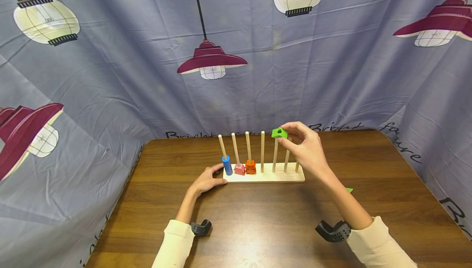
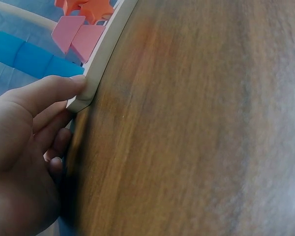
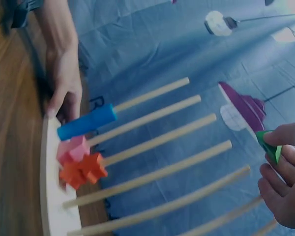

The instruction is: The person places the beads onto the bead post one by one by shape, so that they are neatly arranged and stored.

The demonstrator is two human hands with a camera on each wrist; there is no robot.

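A pale wooden peg board (image 1: 265,178) with several upright pegs stands on the table. Its left end is held by my left hand (image 1: 205,181), thumb on the front edge and fingers at the end. Stacked blue pieces (image 2: 27,54) sit on the leftmost peg, pink pieces (image 1: 239,170) on the second, orange pieces (image 1: 250,167) on the third. My right hand (image 1: 309,148) pinches a green block (image 1: 275,134) with a hole through it, at the top of the fifth peg from the left. Whether the peg tip is inside the hole is unclear.
Another green piece (image 1: 349,189) lies on the brown table (image 1: 258,223), partly hidden behind the right forearm. Behind the table hangs a grey-blue curtain (image 1: 236,100) printed with lamps. A black wrist camera (image 1: 333,232) sits on the right wrist, another (image 1: 201,228) on the left.
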